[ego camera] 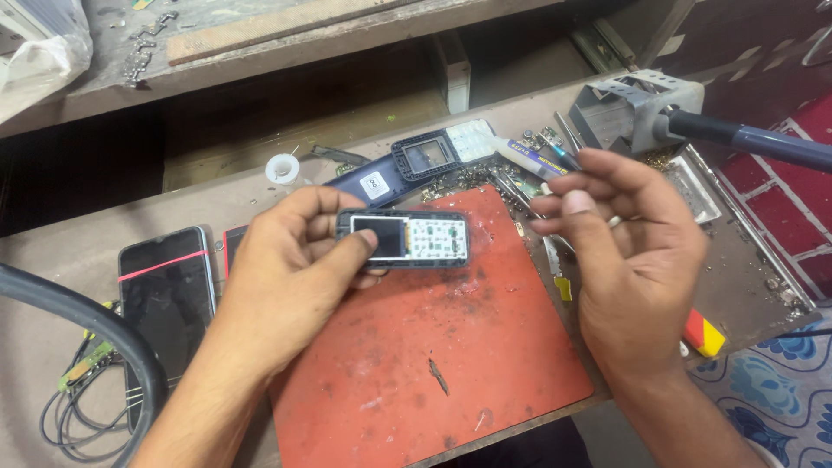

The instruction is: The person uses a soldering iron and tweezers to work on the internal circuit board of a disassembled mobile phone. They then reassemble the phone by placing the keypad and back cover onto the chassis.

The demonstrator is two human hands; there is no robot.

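- The phone (403,238), stripped of its cover, lies with its long axis running 9 to 3 o'clock, above the red mat (433,347).
- Its small dark screen sits leftward and the bare keypad board rightward.
- The left hand (290,260) pinches its screen end.
- The right hand (628,243), at 3 o'clock, stays clear of it, its fingers curled around thin tweezers (568,143).

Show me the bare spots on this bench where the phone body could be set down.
Freest patch: the lower red mat, below the phone body in the left hand, left of the right hand; only a small scrap lies there. Crowded: the mat's top edge with parts and front cover, and the left side with smartphone and cables.
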